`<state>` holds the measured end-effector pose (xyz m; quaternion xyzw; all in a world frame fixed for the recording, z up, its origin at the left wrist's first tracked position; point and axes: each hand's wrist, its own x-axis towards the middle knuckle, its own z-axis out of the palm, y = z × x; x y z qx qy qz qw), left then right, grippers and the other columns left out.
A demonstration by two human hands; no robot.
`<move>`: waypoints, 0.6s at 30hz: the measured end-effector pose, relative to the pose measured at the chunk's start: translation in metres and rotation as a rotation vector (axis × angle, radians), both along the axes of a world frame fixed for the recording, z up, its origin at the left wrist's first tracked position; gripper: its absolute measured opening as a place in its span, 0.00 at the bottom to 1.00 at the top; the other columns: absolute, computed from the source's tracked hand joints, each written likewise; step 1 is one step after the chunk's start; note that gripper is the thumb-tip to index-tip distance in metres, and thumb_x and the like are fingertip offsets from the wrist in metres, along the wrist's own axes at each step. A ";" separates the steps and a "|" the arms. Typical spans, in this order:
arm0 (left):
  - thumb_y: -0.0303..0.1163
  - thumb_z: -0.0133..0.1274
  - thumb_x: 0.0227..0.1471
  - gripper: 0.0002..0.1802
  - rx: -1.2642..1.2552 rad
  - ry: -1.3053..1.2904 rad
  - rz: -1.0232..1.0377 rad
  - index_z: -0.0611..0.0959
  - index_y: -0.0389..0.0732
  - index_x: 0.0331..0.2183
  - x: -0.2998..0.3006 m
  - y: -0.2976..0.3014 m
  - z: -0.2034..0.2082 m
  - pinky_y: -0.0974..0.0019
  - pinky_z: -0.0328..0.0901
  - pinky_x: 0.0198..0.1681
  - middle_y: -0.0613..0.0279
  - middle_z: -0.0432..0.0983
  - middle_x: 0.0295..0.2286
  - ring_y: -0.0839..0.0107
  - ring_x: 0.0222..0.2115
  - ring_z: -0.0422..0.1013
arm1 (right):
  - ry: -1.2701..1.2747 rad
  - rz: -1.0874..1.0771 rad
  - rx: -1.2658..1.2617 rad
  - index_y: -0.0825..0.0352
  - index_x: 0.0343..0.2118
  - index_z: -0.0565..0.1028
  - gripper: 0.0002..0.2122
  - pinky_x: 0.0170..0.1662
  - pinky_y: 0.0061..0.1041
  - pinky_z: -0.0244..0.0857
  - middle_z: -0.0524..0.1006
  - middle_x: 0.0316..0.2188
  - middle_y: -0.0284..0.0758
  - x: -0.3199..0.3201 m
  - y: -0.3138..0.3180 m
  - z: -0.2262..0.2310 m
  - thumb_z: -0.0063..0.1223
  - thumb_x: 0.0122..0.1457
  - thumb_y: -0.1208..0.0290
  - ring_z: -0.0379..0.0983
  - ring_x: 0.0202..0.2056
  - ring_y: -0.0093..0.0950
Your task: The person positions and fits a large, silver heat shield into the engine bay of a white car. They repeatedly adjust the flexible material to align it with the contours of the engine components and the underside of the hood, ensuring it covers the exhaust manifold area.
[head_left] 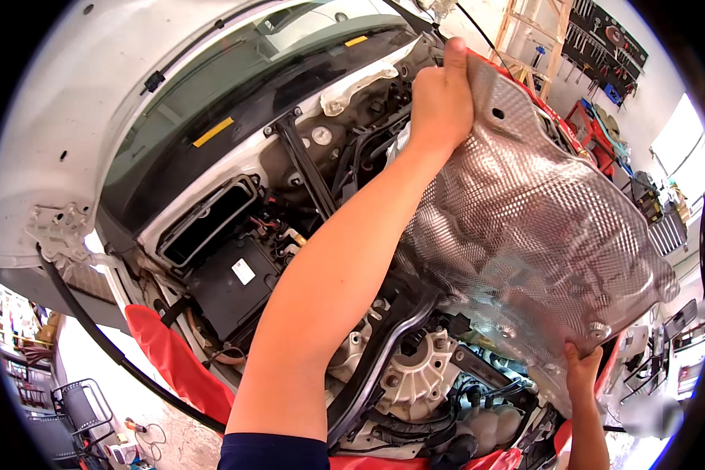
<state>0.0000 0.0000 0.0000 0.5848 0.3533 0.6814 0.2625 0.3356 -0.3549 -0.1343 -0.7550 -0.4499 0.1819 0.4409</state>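
A large silvery heat shield [540, 219] with a dimpled, crumpled metal surface is held tilted over the right part of an open engine bay. My left hand [442, 102], at the end of a long outstretched arm, grips its upper left edge with the thumb pointing up. Down at the shield's near right edge, my right hand [583, 370] is closed on the rim, thumb on the face towards me; its other fingers are mostly hidden. Beneath the shield, part of the engine bay is covered. A cast metal housing [419, 374] shows below its lower left edge.
A black battery [235, 270] sits left of my forearm, near a black strut bar [305, 164]. Red covers [172, 352] drape the fenders. The raised hood [47, 141] and its black prop [94, 333] stand at left. A tool board [603, 47] hangs at the far right.
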 end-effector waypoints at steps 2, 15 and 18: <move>0.65 0.24 0.60 0.49 0.002 0.031 -0.051 0.71 0.29 0.11 0.000 -0.002 0.001 0.51 0.62 0.28 0.45 0.67 0.11 0.54 0.16 0.65 | -0.030 -0.004 -0.052 0.75 0.45 0.68 0.29 0.43 0.24 0.66 0.78 0.36 0.34 -0.005 -0.007 0.012 0.68 0.49 0.60 0.73 0.35 0.24; 0.68 0.27 0.57 0.49 0.020 -0.051 0.078 0.67 0.29 0.11 -0.009 -0.001 -0.010 0.53 0.55 0.23 0.57 0.58 0.08 0.67 0.15 0.56 | -0.074 0.040 0.036 0.72 0.43 0.70 0.22 0.42 0.24 0.66 0.76 0.35 0.33 0.007 0.038 0.005 0.68 0.50 0.65 0.72 0.35 0.23; 0.62 0.30 0.61 0.45 -0.027 -0.126 0.089 0.68 0.28 0.14 -0.021 -0.011 -0.017 0.53 0.56 0.25 0.53 0.61 0.10 0.63 0.16 0.59 | 0.065 0.094 -0.009 0.72 0.43 0.71 0.24 0.44 0.24 0.66 0.78 0.34 0.33 -0.014 0.037 0.007 0.68 0.50 0.63 0.74 0.37 0.24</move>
